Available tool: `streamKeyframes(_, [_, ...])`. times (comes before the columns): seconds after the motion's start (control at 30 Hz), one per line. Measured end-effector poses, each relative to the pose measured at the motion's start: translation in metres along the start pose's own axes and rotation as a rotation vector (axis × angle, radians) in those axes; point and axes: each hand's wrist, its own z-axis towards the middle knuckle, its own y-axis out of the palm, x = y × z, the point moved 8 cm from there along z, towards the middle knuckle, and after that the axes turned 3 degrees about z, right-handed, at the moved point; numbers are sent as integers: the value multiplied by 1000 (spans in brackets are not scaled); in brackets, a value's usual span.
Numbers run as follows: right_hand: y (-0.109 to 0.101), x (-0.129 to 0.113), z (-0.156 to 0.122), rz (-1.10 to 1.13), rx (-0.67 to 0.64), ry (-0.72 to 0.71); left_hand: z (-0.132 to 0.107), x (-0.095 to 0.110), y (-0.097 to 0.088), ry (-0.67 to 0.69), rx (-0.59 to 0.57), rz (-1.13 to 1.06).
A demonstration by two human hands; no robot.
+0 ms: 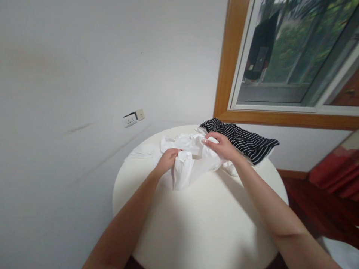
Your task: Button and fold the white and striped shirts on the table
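Note:
A crumpled white garment [190, 160] lies at the far side of a round white table [213, 224]. My left hand [167, 160] is closed on a bunched fold at the garment's left part. My right hand [221, 145] pinches the cloth near its upper right edge. Both forearms reach in from the bottom of the view. Behind my right hand lies a folded black-and-white striped garment [246, 141], resting partly on white cloth at the table's far right.
A white wall with a power socket [129, 120] stands close behind the table. A wood-framed window [280, 116] is at the upper right. Dark wooden floor and red fabric [336, 172] show at the right.

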Motion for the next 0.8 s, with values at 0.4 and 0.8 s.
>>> streamKeyframes(0.4, [98,11,-70,365,-1113,472,-17,-49,43,12,-263,579])
streamKeyframes(0.8, [2,111,-72,-433,-830,995,-14,-24,21,12,-184,564])
